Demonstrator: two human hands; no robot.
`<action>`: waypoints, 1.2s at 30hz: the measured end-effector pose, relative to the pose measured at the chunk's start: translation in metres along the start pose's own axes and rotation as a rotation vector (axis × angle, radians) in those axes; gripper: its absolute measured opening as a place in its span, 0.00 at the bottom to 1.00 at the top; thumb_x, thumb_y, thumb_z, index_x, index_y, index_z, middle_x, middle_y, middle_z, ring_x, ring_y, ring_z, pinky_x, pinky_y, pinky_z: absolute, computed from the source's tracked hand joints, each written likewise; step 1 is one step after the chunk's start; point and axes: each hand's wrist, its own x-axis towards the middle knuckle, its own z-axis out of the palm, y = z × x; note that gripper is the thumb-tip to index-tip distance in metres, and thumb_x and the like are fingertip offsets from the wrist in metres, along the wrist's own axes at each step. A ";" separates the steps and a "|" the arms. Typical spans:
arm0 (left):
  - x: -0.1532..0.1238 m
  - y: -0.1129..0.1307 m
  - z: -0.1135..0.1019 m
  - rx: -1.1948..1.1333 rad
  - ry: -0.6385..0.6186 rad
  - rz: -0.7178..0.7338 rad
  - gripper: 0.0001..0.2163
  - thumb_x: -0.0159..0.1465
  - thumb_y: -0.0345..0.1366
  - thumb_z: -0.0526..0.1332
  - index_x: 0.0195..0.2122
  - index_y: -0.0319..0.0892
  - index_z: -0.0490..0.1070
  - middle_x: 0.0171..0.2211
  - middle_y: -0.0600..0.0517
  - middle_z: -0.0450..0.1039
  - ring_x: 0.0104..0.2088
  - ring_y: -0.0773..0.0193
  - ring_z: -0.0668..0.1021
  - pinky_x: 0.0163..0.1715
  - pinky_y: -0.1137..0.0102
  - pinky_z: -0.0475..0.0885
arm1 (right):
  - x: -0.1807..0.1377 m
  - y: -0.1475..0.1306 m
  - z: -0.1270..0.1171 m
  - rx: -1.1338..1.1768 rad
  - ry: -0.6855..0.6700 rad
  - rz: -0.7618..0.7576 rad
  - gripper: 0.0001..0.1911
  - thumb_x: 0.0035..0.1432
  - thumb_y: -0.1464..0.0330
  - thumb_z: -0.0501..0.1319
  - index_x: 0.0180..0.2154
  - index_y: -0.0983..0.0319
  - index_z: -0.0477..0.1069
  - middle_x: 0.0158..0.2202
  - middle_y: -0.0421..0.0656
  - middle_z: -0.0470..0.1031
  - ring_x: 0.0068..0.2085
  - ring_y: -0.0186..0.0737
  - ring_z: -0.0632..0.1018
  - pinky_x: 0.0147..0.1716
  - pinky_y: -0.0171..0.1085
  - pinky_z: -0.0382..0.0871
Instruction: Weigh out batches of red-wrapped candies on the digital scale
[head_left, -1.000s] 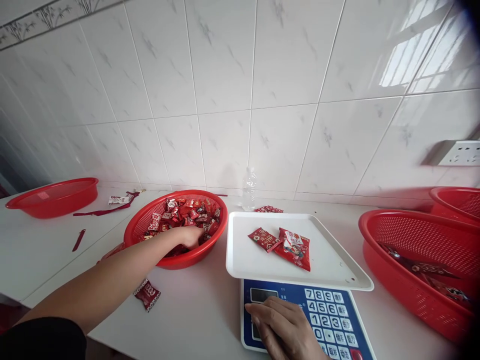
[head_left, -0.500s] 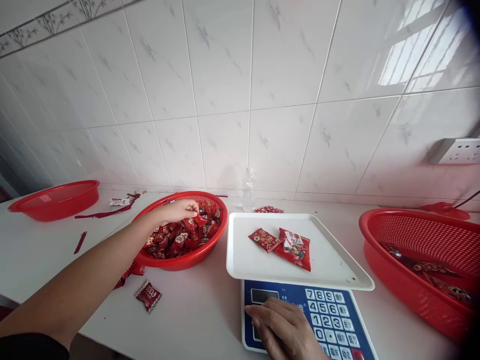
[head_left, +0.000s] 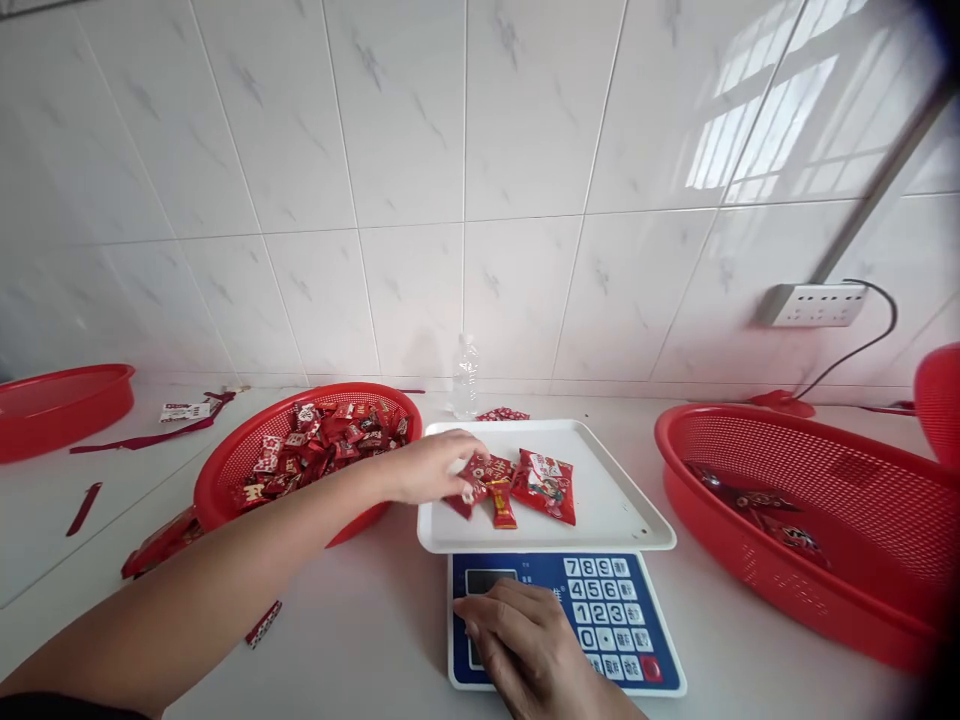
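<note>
My left hand [head_left: 435,466] reaches over the white weighing tray [head_left: 615,510]. Its fingers close on a red candy packet [head_left: 466,492] at the tray's left side. Beside that packet lie a patterned red packet [head_left: 498,467], a small red and gold candy [head_left: 503,508] and a larger red snack bag [head_left: 546,486]. My right hand [head_left: 529,640] rests over the blue scale panel [head_left: 551,572], fingers bent together, with nothing visible in them. It partly covers the display [head_left: 487,582]. Left of the tray, a red basket [head_left: 225,450] holds many wrapped candies [head_left: 322,440], partly behind my left forearm.
A red basket [head_left: 765,590] with a few packets stands at right, another red basket [head_left: 67,410] at far left. Behind the tray are a clear plastic bottle [head_left: 465,378] and a red patterned packet [head_left: 504,413]. A power socket [head_left: 817,306] is on the tiled wall.
My left hand has moved right, from the candy basket to the tray. More red packets now lie on the tray. My right hand stays over the scale panel. The view has turned right.
</note>
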 end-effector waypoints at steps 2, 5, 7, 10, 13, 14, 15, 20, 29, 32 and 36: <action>-0.001 0.001 0.009 0.108 -0.068 0.004 0.24 0.54 0.32 0.66 0.53 0.46 0.69 0.60 0.45 0.62 0.60 0.48 0.64 0.58 0.60 0.60 | 0.000 0.000 0.000 -0.002 0.004 0.002 0.11 0.62 0.77 0.51 0.42 0.64 0.69 0.27 0.42 0.74 0.26 0.34 0.74 0.27 0.31 0.67; -0.001 -0.002 0.020 0.143 -0.111 -0.010 0.27 0.58 0.38 0.63 0.60 0.46 0.63 0.65 0.44 0.53 0.65 0.50 0.57 0.62 0.60 0.54 | -0.001 -0.001 -0.001 -0.012 0.007 -0.008 0.11 0.62 0.77 0.51 0.42 0.64 0.69 0.27 0.41 0.75 0.26 0.34 0.73 0.27 0.32 0.66; 0.001 -0.005 0.026 0.153 -0.104 0.014 0.25 0.61 0.41 0.61 0.59 0.47 0.63 0.65 0.45 0.52 0.65 0.52 0.56 0.62 0.60 0.53 | -0.002 -0.001 0.000 -0.012 -0.001 -0.013 0.11 0.62 0.77 0.51 0.43 0.64 0.69 0.27 0.42 0.75 0.26 0.34 0.73 0.28 0.33 0.66; 0.009 -0.006 0.038 0.197 -0.088 0.032 0.21 0.62 0.39 0.59 0.57 0.45 0.66 0.66 0.45 0.52 0.66 0.53 0.55 0.63 0.58 0.53 | -0.003 0.001 0.001 -0.002 -0.013 -0.016 0.12 0.62 0.77 0.51 0.44 0.64 0.69 0.29 0.43 0.76 0.27 0.35 0.74 0.28 0.33 0.66; 0.019 -0.004 0.049 0.254 -0.058 0.039 0.20 0.60 0.33 0.59 0.55 0.43 0.69 0.65 0.44 0.54 0.65 0.51 0.57 0.63 0.58 0.54 | -0.003 0.002 0.001 0.001 -0.018 -0.006 0.12 0.62 0.77 0.51 0.44 0.64 0.68 0.29 0.44 0.77 0.27 0.36 0.74 0.27 0.34 0.66; 0.022 -0.003 0.052 0.264 -0.043 0.049 0.20 0.59 0.31 0.59 0.53 0.44 0.70 0.64 0.44 0.55 0.64 0.51 0.58 0.62 0.58 0.55 | -0.003 0.003 0.001 0.000 -0.017 -0.003 0.12 0.62 0.77 0.51 0.44 0.63 0.68 0.28 0.43 0.76 0.27 0.36 0.74 0.26 0.34 0.66; 0.024 -0.003 0.054 0.268 -0.027 0.063 0.19 0.58 0.30 0.60 0.51 0.44 0.71 0.64 0.44 0.57 0.63 0.51 0.60 0.62 0.58 0.56 | -0.003 0.003 0.001 0.000 -0.013 -0.003 0.12 0.62 0.77 0.51 0.44 0.63 0.69 0.28 0.43 0.76 0.26 0.35 0.73 0.26 0.34 0.66; 0.027 -0.008 0.053 0.191 0.009 0.114 0.16 0.60 0.32 0.60 0.50 0.39 0.71 0.60 0.41 0.60 0.61 0.54 0.64 0.60 0.62 0.59 | -0.002 0.002 0.000 0.000 -0.004 -0.002 0.12 0.62 0.77 0.51 0.43 0.63 0.68 0.28 0.43 0.77 0.26 0.35 0.74 0.26 0.34 0.66; 0.014 -0.020 0.048 0.317 -0.066 -0.092 0.36 0.63 0.59 0.49 0.67 0.44 0.44 0.69 0.41 0.36 0.68 0.47 0.37 0.63 0.47 0.39 | -0.003 0.000 -0.001 0.009 -0.022 -0.026 0.12 0.62 0.77 0.51 0.44 0.63 0.68 0.28 0.43 0.76 0.27 0.36 0.74 0.28 0.33 0.68; 0.015 -0.010 0.054 0.360 -0.098 -0.133 0.37 0.64 0.60 0.45 0.68 0.43 0.41 0.69 0.42 0.32 0.67 0.48 0.35 0.62 0.44 0.33 | -0.004 0.004 0.002 0.000 -0.022 -0.036 0.12 0.62 0.78 0.51 0.45 0.63 0.68 0.27 0.43 0.75 0.26 0.36 0.74 0.26 0.33 0.67; 0.020 -0.010 0.035 0.277 0.101 -0.149 0.30 0.66 0.52 0.49 0.65 0.45 0.50 0.69 0.45 0.44 0.68 0.51 0.44 0.63 0.51 0.41 | -0.001 0.005 0.003 -0.002 -0.018 -0.045 0.13 0.62 0.78 0.50 0.44 0.63 0.68 0.26 0.42 0.74 0.26 0.36 0.74 0.25 0.33 0.68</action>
